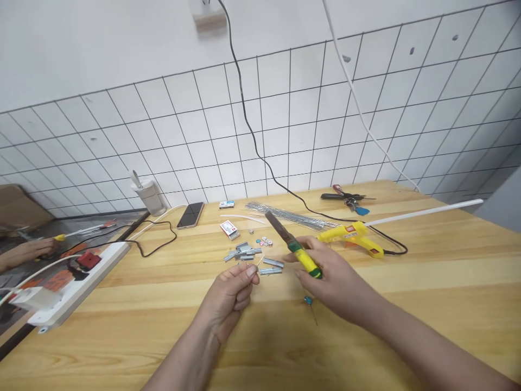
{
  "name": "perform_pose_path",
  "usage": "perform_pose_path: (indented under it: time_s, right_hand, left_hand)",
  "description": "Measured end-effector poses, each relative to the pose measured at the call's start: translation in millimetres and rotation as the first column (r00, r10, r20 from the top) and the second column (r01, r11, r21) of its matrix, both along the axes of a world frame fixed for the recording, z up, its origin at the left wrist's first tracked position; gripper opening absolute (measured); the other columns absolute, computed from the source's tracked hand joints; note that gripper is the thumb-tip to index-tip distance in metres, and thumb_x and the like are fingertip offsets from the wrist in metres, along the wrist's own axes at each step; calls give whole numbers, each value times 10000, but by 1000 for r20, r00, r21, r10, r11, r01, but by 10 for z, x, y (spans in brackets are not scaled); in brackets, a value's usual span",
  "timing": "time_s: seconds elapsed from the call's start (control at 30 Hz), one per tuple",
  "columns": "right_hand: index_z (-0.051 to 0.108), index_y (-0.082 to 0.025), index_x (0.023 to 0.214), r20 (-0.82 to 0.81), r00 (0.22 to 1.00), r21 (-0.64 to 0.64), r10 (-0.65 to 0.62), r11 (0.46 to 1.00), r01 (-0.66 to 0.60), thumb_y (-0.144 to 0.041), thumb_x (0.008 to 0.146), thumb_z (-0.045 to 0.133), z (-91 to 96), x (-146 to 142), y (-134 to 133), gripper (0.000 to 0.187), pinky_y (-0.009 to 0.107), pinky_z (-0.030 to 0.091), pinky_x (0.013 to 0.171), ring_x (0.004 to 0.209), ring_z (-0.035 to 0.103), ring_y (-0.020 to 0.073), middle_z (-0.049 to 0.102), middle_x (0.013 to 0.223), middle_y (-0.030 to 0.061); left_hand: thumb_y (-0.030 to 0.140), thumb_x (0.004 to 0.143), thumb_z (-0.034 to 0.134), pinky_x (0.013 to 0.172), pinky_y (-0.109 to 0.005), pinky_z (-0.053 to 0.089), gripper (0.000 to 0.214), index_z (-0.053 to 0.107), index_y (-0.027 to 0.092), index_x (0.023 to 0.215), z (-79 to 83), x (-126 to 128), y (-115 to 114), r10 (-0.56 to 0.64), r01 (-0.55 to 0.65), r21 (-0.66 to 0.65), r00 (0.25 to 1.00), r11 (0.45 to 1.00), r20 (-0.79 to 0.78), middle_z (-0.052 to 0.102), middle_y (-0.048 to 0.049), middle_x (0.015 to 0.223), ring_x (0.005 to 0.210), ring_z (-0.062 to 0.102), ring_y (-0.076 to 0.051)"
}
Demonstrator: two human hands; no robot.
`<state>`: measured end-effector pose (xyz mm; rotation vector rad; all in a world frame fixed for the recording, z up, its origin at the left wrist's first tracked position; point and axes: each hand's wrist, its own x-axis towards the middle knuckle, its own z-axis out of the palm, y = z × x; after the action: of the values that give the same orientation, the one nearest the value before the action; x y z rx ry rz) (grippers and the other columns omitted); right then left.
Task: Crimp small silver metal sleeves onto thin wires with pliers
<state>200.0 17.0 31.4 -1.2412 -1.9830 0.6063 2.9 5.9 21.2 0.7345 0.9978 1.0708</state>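
Note:
My left hand (238,288) is closed in a pinch on a thin piece of wire (261,260), whose short end sticks up past the fingertips. My right hand (325,271) grips pliers with yellow and green handles (305,260), seen nearly edge-on, their dark jaws pointing up and left. Just beyond the left fingertips lie silver strips of staples (244,251). Small coloured pieces (264,241) sit between the hands, farther back. Below the right hand, a small teal piece with a thin wire stem (308,300) rests on the wooden table (163,336).
A yellow glue gun (354,233) with a long white stick lies right of a wire bundle (293,214). Behind are a small box (230,229), a phone (190,215) and dark pliers (342,196). A power strip (81,282) and another person's hand (36,250) are left.

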Motion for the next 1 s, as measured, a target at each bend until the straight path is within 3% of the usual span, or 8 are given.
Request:
perform_pose_path:
  time_s: [0.1, 0.2, 0.43, 0.63, 0.8, 0.9, 1.0]
  right_hand:
    - [665, -222, 871, 348, 932, 246, -96, 969, 8, -109, 635, 481, 13, 199, 104, 320, 404, 380, 801, 1020, 485, 277, 547, 1124, 86]
    - [651, -260, 965, 486, 849, 422, -209, 906, -19, -75, 633, 469, 31, 319, 148, 421, 438, 352, 792, 1020, 483, 281, 546, 1167, 67]
    - [665, -244, 859, 564, 780, 573, -270, 809, -134, -35, 584, 472, 88, 339, 139, 396, 411, 331, 789, 1026, 493, 254, 579, 1159, 44]
    - [666, -232, 864, 593, 768, 613, -242, 754, -236, -22, 633, 462, 136, 305, 126, 373, 390, 317, 789, 1004, 501, 231, 593, 1136, 49]
    - [668, -229, 839, 610, 760, 601, -224, 756, -260, -26, 659, 467, 119, 331, 95, 338, 377, 324, 766, 968, 509, 231, 610, 1079, 47]
    - [670, -247, 818, 574, 793, 591, -202, 773, -231, -28, 664, 476, 41, 369, 91, 330, 375, 332, 755, 930, 522, 224, 626, 1022, 36]
    - [673, -269, 802, 474, 868, 504, -152, 854, -126, -69, 677, 496, -30, 388, 72, 295, 370, 358, 741, 889, 535, 223, 627, 980, 29]
  left_hand:
    - [258, 623, 731, 379, -152, 83, 219, 571, 110, 631, 31, -61, 26, -7, 7, 36, 1000, 999, -4, 489, 47, 559, 378, 180, 21]
    - [274, 635, 723, 387, -163, 83, 222, 568, 115, 631, 74, -106, 39, -3, 6, 80, 999, 997, -41, 478, 52, 544, 383, 177, 14]
    - [352, 612, 720, 419, -195, 158, 245, 607, 136, 639, 131, -205, 39, 54, -6, 186, 966, 982, -254, 536, 30, 563, 418, 247, -26]
    - [377, 623, 706, 456, -200, 239, 260, 573, 154, 599, 122, -261, 17, -3, 65, 189, 950, 980, -311, 523, 35, 563, 465, 323, -57]
    - [380, 627, 695, 426, -203, 232, 251, 586, 154, 616, 53, -267, 7, -97, 145, 156, 954, 977, -283, 492, 38, 527, 432, 300, -53]
    - [373, 619, 702, 430, -204, 221, 249, 592, 150, 616, 30, -277, 12, -96, 143, 154, 956, 978, -277, 466, 42, 493, 431, 308, -54]
    - [364, 622, 709, 431, -206, 193, 262, 569, 147, 576, 32, -265, 7, -90, 122, 137, 972, 983, -219, 437, 52, 470, 416, 261, -42]
